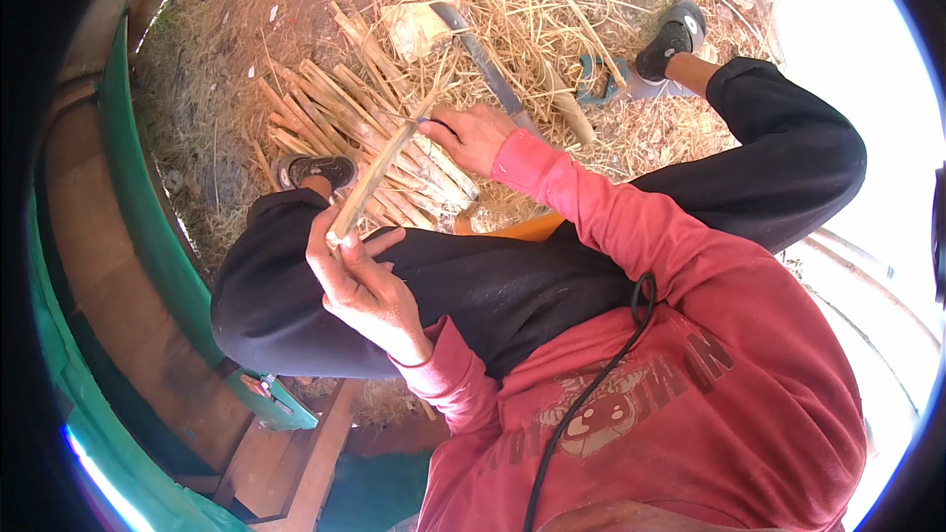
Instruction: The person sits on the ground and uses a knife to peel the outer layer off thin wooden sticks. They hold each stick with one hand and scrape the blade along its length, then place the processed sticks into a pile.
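Note:
My left hand (363,288) grips the near end of a split wooden stick (378,170), perhaps bamboo, with the thumb and fingers around it. The stick slants up and away to the right, its far end frayed into thin strips. Closed around a small knife, my right hand (475,141) is at the stick's upper half. Only a thin part of the blade shows, crossing the stick; the handle is mostly hidden in the fingers. Below both hands lies a pile of split sticks (313,108) on the ground, beside my left foot.
A machete (485,64) lies past my right hand, its tip by a pale wooden block (415,31). Straw-like shavings (537,10) cover the ground around a round pole (569,106). A teal-handled tool (595,80) lies near my right foot. Green-edged wooden boards (133,163) stand left.

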Demonstrator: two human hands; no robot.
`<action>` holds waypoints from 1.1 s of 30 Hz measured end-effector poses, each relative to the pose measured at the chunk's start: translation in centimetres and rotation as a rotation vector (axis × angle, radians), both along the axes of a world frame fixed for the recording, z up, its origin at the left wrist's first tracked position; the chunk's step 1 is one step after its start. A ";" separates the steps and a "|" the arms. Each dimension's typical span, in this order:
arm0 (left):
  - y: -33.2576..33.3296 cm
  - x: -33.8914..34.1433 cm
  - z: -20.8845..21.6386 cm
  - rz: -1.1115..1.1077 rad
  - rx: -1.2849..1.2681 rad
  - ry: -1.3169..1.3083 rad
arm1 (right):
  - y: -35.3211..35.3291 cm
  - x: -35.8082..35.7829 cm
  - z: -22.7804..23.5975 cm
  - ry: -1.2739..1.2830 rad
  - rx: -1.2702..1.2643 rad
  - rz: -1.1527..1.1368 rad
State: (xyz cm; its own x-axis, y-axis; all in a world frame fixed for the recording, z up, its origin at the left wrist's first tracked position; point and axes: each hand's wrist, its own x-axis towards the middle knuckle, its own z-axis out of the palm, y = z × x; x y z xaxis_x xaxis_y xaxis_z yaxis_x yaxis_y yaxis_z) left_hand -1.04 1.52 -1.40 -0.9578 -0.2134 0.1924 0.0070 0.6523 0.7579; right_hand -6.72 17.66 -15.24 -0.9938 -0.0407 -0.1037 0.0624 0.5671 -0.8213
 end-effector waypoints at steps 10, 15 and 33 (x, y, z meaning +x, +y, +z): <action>0.7 -0.1 -0.1 0.083 0.050 0.022 | 0.3 -0.6 -3.4 -0.216 0.205 0.009; 0.6 -0.1 0.3 0.080 0.033 -0.004 | 1.6 -3.2 -6.4 -0.335 0.432 0.200; 1.5 -1.0 -0.2 0.133 0.133 0.060 | -1.2 0.5 4.2 -0.149 -0.134 0.119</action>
